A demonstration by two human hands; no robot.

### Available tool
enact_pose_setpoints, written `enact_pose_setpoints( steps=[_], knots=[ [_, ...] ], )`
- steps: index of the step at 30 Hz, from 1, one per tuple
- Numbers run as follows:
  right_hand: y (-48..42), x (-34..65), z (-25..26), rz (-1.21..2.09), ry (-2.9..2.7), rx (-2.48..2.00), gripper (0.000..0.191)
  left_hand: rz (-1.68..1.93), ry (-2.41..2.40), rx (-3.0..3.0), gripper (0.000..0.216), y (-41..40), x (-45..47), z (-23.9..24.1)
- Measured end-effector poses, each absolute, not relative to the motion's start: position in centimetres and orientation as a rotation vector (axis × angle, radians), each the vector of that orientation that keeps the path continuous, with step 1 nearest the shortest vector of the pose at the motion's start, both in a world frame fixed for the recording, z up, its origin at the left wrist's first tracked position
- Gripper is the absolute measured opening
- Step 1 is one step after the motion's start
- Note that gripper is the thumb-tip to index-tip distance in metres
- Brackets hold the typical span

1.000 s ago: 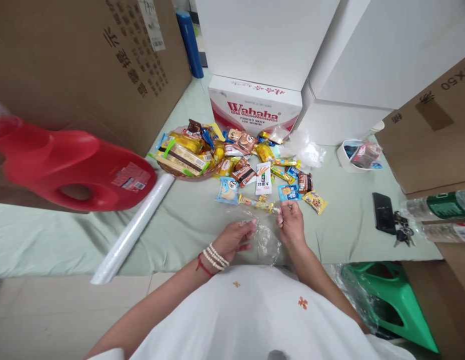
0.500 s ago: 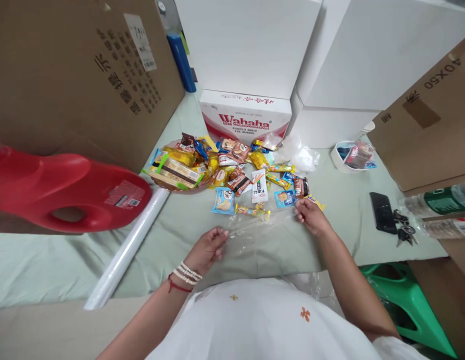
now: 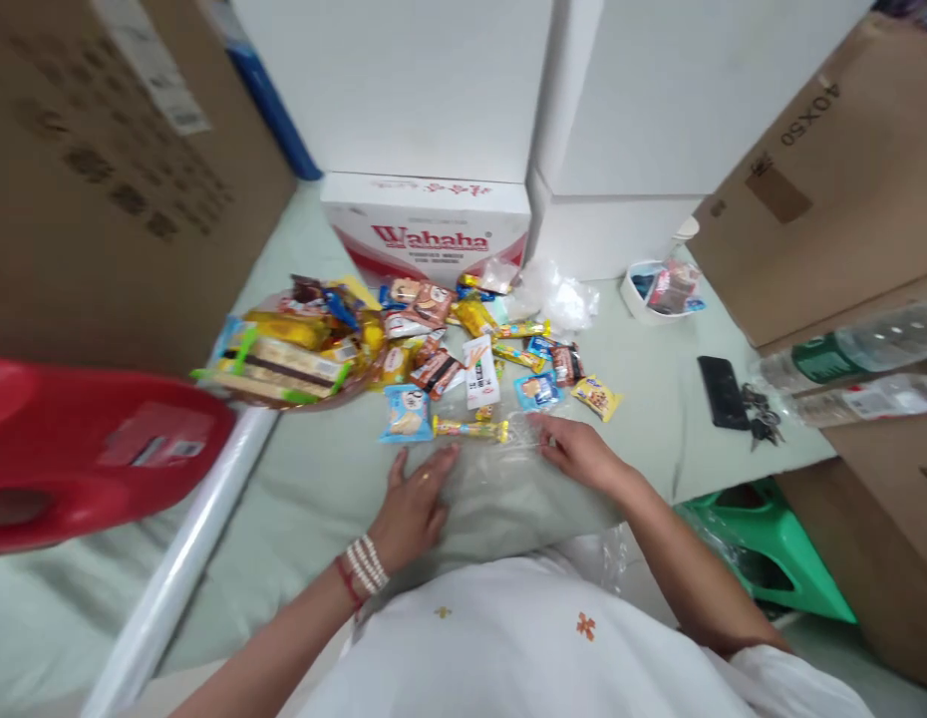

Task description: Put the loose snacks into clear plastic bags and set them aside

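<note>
A clear plastic bag [image 3: 500, 479] lies spread on the pale green cloth [image 3: 321, 479] in front of me. My left hand [image 3: 415, 504] rests flat on the bag's left part, fingers stretched out. My right hand [image 3: 575, 451] lies flat on its right part, fingers extended toward the snacks. Just beyond the bag lies a heap of wrapped snacks [image 3: 463, 349], and a yellow candy bar [image 3: 469, 429] sits at the bag's far edge. A round dish [image 3: 284, 364] piled with more packets stands at the left of the heap.
A red jug [image 3: 90, 454] and a white roll [image 3: 186, 558] lie at the left. A Wahaha carton [image 3: 426, 229] and white boxes stand behind. A phone [image 3: 722, 391], keys [image 3: 763, 424], a white bowl [image 3: 654, 294], bottles [image 3: 852, 374] and a green stool [image 3: 777, 553] are on the right.
Both hands have let go of the bag's corners and now lie flat on it. The bag went from held and stretched to pressed on the cloth. The view has shifted left.
</note>
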State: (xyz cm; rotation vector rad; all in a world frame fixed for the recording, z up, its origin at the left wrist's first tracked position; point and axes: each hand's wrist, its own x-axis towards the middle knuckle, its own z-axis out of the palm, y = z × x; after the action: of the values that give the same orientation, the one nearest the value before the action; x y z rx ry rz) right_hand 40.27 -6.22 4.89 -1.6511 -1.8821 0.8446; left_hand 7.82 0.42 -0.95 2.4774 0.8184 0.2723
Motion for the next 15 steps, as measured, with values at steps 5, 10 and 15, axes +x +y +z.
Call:
enact_pose_setpoints(
  steps=[5,10,15],
  knots=[
    [-11.9,46.9,5.8,1.291,-1.793,-1.442,0.026,0.368,0.858,2.376,0.054,0.8,6.2,-3.3],
    [-10.6,55.1,6.1,0.900,-1.533,-1.922,0.028,0.443,0.839,2.578,0.033,0.3,6.8,-3.3],
    [0.2,60.2,4.3,-0.075,-1.228,-2.441,0.043,0.445,0.812,2.656,0.068,0.3,5.9,-3.4]
  ],
)
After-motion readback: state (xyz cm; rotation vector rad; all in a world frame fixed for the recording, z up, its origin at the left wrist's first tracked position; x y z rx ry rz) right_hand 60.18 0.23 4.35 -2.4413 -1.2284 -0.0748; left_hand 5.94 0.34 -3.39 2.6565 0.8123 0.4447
